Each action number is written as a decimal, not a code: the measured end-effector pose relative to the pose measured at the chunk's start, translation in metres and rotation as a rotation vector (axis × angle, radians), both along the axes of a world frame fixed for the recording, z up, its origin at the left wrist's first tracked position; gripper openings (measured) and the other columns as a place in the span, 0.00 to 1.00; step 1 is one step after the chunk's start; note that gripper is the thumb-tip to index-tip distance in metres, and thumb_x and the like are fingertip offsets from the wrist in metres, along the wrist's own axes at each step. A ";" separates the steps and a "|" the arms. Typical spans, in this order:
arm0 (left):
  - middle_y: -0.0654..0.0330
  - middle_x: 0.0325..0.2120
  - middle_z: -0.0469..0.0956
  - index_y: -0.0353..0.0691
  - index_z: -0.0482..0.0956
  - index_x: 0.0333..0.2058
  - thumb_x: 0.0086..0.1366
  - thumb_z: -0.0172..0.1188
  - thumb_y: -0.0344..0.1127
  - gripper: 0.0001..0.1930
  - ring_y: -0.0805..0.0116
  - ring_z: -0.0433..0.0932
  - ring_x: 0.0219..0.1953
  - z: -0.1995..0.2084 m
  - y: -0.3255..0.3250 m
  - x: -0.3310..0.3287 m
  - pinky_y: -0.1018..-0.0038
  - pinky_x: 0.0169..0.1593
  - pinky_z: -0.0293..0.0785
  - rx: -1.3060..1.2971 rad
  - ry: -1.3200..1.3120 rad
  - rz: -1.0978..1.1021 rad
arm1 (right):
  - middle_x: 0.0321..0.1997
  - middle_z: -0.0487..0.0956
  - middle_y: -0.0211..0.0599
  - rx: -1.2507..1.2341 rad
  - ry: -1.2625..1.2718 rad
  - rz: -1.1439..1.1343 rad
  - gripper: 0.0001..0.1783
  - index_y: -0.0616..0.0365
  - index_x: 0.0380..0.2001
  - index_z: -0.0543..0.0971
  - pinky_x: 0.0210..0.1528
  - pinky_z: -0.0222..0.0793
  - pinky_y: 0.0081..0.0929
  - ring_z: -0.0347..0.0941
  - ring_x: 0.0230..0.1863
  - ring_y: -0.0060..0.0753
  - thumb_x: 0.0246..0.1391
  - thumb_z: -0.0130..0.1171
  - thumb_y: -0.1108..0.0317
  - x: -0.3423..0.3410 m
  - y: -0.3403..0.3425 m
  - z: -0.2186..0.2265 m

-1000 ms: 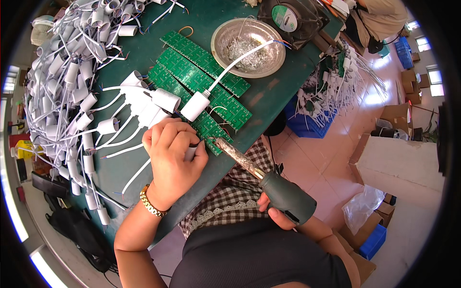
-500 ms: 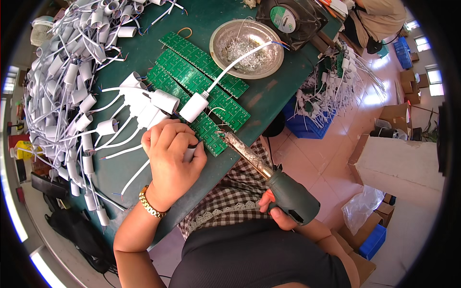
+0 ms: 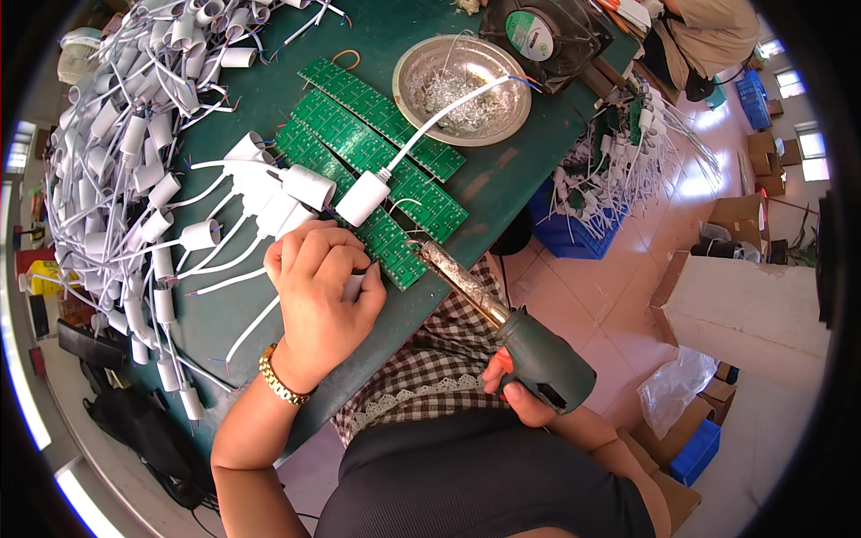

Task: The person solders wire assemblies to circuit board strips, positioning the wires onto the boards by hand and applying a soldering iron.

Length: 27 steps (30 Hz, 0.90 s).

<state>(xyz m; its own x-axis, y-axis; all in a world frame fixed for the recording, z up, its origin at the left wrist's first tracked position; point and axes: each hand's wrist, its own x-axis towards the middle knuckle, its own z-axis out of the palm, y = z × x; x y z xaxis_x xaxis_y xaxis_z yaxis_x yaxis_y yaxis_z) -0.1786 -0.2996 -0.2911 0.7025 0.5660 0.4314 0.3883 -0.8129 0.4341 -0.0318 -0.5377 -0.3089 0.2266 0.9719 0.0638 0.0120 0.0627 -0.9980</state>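
My left hand (image 3: 323,291), with a gold watch band at its wrist, is closed around a white cylindrical cap (image 3: 355,285), mostly hidden by the fingers, at the board edge. My right hand (image 3: 516,390) grips a dark green soldering iron (image 3: 549,360) by its handle. The iron's tip points up-left and lies over the nearest green circuit board (image 3: 395,254); I cannot tell whether it touches. More circuit boards (image 3: 359,134) lie beyond. A white lamp holder with a cable (image 3: 362,199) rests across them, and several other lamp holders (image 3: 269,208) sit beside my left hand.
A big heap of white cabled holders (image 3: 108,179) covers the table's left side. At the back stand a metal bowl (image 3: 516,121) with solder scraps and a black fan (image 3: 574,45). Right of the table, a blue crate (image 3: 583,242) holds wired boards. A person (image 3: 713,36) is at far right.
The soldering iron has shifted slightly up and left over the board with my right hand. My left hand has stayed nearly still around the cap.
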 end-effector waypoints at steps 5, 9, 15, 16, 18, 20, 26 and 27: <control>0.63 0.32 0.74 0.43 0.72 0.25 0.42 0.64 0.24 0.12 0.62 0.72 0.40 0.001 0.000 -0.001 0.66 0.48 0.58 -0.005 0.005 -0.009 | 0.35 0.77 0.50 -0.004 0.035 -0.012 0.23 0.58 0.56 0.68 0.32 0.74 0.32 0.76 0.29 0.34 0.60 0.53 0.62 -0.002 -0.001 0.000; 0.63 0.32 0.74 0.43 0.72 0.25 0.42 0.63 0.23 0.11 0.63 0.72 0.41 0.002 0.001 -0.001 0.65 0.48 0.58 -0.006 0.007 -0.013 | 0.34 0.78 0.45 -0.009 0.037 -0.068 0.18 0.62 0.48 0.71 0.32 0.75 0.28 0.77 0.29 0.31 0.55 0.56 0.70 -0.005 0.001 0.003; 0.64 0.32 0.74 0.43 0.73 0.24 0.41 0.63 0.23 0.11 0.63 0.73 0.42 0.000 0.001 -0.001 0.66 0.48 0.59 0.011 -0.005 -0.013 | 0.33 0.80 0.39 -0.080 -0.166 -0.019 0.13 0.63 0.36 0.78 0.30 0.75 0.26 0.78 0.28 0.34 0.44 0.60 0.76 -0.001 0.002 0.004; 0.64 0.32 0.74 0.43 0.73 0.24 0.41 0.63 0.23 0.11 0.63 0.73 0.42 0.000 0.001 -0.001 0.66 0.48 0.59 0.017 -0.005 -0.011 | 0.33 0.79 0.39 -0.098 -0.308 0.007 0.13 0.62 0.36 0.78 0.29 0.74 0.26 0.78 0.28 0.35 0.43 0.60 0.75 -0.002 0.002 0.002; 0.64 0.32 0.74 0.43 0.73 0.24 0.41 0.63 0.23 0.11 0.63 0.73 0.42 0.000 0.000 0.000 0.66 0.48 0.60 0.014 -0.006 -0.010 | 0.32 0.79 0.38 -0.131 -0.287 -0.018 0.13 0.61 0.34 0.79 0.27 0.73 0.27 0.77 0.28 0.38 0.39 0.61 0.74 -0.005 0.000 -0.001; 0.64 0.32 0.74 0.43 0.73 0.24 0.40 0.63 0.23 0.11 0.63 0.73 0.42 0.000 0.001 0.000 0.66 0.48 0.60 0.012 -0.007 -0.006 | 0.32 0.79 0.38 -0.131 -0.262 -0.049 0.13 0.60 0.33 0.79 0.26 0.72 0.27 0.77 0.29 0.39 0.37 0.62 0.74 -0.008 0.000 -0.005; 0.65 0.33 0.74 0.43 0.74 0.24 0.39 0.64 0.24 0.11 0.63 0.73 0.42 -0.001 0.000 -0.001 0.64 0.47 0.58 0.005 0.000 0.006 | 0.32 0.79 0.39 -0.140 -0.370 -0.013 0.14 0.60 0.32 0.78 0.27 0.71 0.28 0.76 0.28 0.39 0.36 0.62 0.76 -0.010 -0.001 -0.006; 0.65 0.33 0.74 0.43 0.74 0.24 0.39 0.64 0.24 0.11 0.63 0.73 0.42 -0.002 0.000 -0.001 0.64 0.47 0.59 0.011 -0.004 0.006 | 0.33 0.79 0.39 -0.146 -0.362 -0.015 0.13 0.61 0.32 0.78 0.28 0.72 0.28 0.76 0.28 0.38 0.36 0.61 0.77 -0.009 -0.002 -0.003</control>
